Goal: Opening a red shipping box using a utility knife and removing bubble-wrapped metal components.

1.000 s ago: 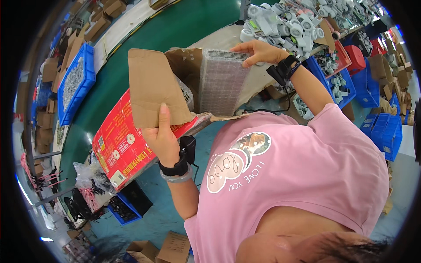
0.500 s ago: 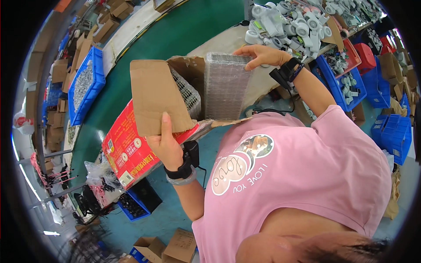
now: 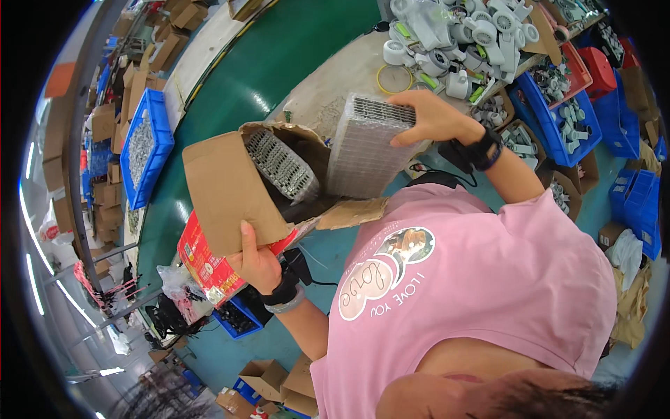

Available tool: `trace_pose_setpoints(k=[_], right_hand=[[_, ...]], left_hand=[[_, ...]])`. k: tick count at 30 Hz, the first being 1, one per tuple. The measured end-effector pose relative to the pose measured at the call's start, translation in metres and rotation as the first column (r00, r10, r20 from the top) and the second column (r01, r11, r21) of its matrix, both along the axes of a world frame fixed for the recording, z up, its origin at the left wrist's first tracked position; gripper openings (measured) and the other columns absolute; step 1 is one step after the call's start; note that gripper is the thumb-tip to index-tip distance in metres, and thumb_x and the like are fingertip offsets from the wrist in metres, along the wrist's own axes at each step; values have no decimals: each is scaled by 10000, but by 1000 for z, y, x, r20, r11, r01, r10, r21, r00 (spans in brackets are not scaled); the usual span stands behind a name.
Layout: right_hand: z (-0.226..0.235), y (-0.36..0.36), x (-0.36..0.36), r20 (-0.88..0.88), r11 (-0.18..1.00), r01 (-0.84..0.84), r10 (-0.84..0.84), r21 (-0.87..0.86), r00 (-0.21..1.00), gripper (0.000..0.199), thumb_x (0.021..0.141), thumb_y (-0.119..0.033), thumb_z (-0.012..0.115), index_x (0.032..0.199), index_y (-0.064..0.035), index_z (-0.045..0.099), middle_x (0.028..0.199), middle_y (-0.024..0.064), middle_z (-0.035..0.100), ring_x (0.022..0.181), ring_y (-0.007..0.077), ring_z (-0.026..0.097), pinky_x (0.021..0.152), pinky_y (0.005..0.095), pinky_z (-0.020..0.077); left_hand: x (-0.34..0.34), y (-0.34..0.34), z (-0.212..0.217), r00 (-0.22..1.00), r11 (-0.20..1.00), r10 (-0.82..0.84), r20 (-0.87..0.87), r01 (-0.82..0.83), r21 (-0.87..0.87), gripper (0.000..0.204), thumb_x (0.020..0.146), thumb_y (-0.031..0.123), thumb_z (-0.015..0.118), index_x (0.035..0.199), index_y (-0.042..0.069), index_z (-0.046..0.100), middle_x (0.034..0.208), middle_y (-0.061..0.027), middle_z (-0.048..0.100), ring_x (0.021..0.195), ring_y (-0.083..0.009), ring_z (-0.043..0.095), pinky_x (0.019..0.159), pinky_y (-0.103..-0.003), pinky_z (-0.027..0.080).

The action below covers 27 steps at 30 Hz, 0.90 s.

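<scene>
1. Head view, far left: a blue rectangular plastic tray (image 3: 155, 171) full of small pale parts rests by a dark green smooth surface (image 3: 241, 91).
2. Lower left, below that surface, is a blue plastic crate (image 3: 259, 318) of small black parts.
3. Next comes an open brown cardboard box (image 3: 230, 185) with a red printed panel (image 3: 201, 255) below its flap.
4. The left hand (image 3: 257, 267) grips the box's flap, thumb flat on its face, other fingers mostly hidden behind.
5. Inside the box stands a stack of pale ridged parts in clear film (image 3: 283, 166).
6. At the opening's right side, a tall grey slatted block in clear wrap (image 3: 368, 150) leans right at its top; how deep its lower end sits, I cannot tell.
7. The right hand (image 3: 436, 117) is clamped on that block's upper right corner, thumb across the broad face. The 2 hands are apart.
8. Upper right, a yellow thin ring (image 3: 379, 78) lies beside heaped white and grey fan-shaped plastic parts (image 3: 483, 33).
</scene>
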State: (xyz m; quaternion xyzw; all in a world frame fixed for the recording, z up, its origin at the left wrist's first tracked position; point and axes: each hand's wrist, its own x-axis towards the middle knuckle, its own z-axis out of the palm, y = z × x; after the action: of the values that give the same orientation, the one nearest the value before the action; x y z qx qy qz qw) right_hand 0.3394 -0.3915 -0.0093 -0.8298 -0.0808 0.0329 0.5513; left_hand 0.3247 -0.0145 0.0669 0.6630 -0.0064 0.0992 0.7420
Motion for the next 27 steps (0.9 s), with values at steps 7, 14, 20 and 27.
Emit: trace_pose_setpoints(k=[7, 14, 20, 27], right_hand=[[21, -30, -19, -9, 962, 196, -198, 191, 980, 634, 641, -246, 872, 1142, 58, 630, 1039, 116, 653, 951, 170, 615, 843, 298, 488], [40, -38, 5, 479, 957, 287, -229, -50, 848, 635, 627, -165, 875, 1188, -22, 615, 1074, 106, 625, 967, 259, 626, 861, 321, 499], [-12, -1, 66, 693, 946, 294, -121, -136, 710, 535, 677, -147, 798, 1170, -82, 598, 1129, 107, 606, 1048, 315, 605, 876, 405, 505], [-88, 17, 62, 771, 857, 127, 374, -500, 515, 318, 769, -108, 633, 1085, -88, 593, 1140, 72, 592, 1118, 242, 573, 973, 392, 463]], left_hand=[[2, 12, -4, 997, 992, 58, 52, -63, 108, 427, 969, 32, 588, 1384, 11, 486, 1372, -100, 548, 1219, -228, 547, 1049, -404, 439], [2, 20, 0, 997, 994, 77, 15, -78, 83, 459, 965, 22, 588, 1407, 8, 466, 1393, -109, 536, 1239, -237, 535, 1062, -412, 424], [-1, 18, 2, 995, 992, 95, 13, -96, 81, 463, 963, 18, 588, 1411, 19, 470, 1399, -111, 534, 1247, -239, 532, 1068, -416, 420], [-4, 20, 2, 997, 996, 77, -18, -76, 55, 479, 962, 4, 572, 1425, 26, 450, 1400, -110, 530, 1247, -252, 534, 1058, -432, 433]])
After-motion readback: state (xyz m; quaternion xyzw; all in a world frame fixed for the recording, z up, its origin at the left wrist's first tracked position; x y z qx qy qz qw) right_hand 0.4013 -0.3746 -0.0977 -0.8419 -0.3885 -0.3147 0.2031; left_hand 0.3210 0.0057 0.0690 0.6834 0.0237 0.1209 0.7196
